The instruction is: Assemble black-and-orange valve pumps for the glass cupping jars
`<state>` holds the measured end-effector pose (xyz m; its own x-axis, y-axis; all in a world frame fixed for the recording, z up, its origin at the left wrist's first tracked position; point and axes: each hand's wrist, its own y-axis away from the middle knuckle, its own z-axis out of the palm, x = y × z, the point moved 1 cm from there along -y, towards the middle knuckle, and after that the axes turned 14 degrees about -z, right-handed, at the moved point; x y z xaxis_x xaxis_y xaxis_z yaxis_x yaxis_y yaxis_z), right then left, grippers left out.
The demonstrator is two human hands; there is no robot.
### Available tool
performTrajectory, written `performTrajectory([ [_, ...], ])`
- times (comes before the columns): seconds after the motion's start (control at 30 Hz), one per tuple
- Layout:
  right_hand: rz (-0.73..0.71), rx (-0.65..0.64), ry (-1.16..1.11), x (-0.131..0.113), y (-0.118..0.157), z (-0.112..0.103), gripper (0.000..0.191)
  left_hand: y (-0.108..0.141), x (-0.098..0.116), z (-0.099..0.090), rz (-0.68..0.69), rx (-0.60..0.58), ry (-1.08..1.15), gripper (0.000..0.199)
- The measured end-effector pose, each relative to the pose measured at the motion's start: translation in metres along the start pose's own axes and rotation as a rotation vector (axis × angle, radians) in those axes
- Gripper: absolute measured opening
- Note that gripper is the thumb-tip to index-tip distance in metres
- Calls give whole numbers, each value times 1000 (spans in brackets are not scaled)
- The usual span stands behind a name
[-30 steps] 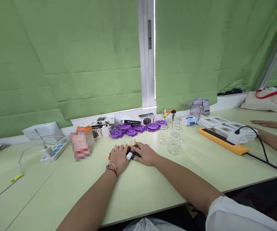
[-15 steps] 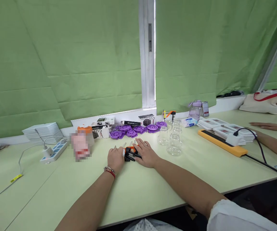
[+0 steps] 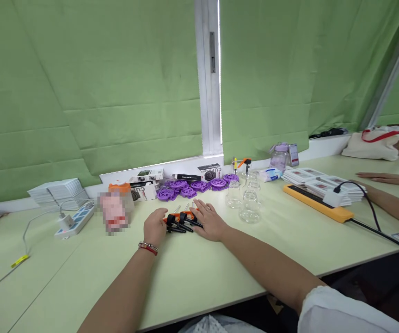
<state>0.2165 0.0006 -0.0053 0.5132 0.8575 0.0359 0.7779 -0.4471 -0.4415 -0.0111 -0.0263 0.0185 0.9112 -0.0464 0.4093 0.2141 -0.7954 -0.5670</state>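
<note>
Several orange-and-black pieces (image 3: 183, 219) with thin metal rods and black handles lie side by side on the table. I cannot make out their exact kind. My left hand (image 3: 155, 226) curls around the left end of this row, fingers bent, and partly hides the leftmost piece. At the other end, my right hand (image 3: 210, 221) lies with its fingers stretched over the rightmost piece, hiding part of it. A ring shows on this hand. Behind the row are several purple slotted discs (image 3: 199, 186). Clear glass jars (image 3: 249, 213) stand to the right of my right hand.
Boxes (image 3: 144, 191) line the back wall near another orange-and-black piece (image 3: 245, 163). A pink, blurred-out package (image 3: 113, 210) and a white power strip (image 3: 77, 221) lie left. To the right are an orange power strip (image 3: 319, 203), white stacks (image 3: 338, 185) and another person's hand (image 3: 376, 177).
My left hand has shifted left, uncovering more of the orange-and-black pieces at that end. My right hand stays over the right end. The view has turned slightly.
</note>
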Motion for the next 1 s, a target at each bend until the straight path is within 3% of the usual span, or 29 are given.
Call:
performTrajectory([
  [0.1,0,-1,-4,0,0,-1,67,-2,-4,-4,-140,-65,-19,23],
  [0.27,12,-21,-6,-1,0,-2,67,-1,-1,-5,-263,-126,62,17],
  [0.7,49,15,-14,3,2,-3,66,-1,-2,3,-259,-186,114,15],
  [1.0,288,70,-48,21,9,-6,58,-2,-13,-5,-285,-72,155,17],
])
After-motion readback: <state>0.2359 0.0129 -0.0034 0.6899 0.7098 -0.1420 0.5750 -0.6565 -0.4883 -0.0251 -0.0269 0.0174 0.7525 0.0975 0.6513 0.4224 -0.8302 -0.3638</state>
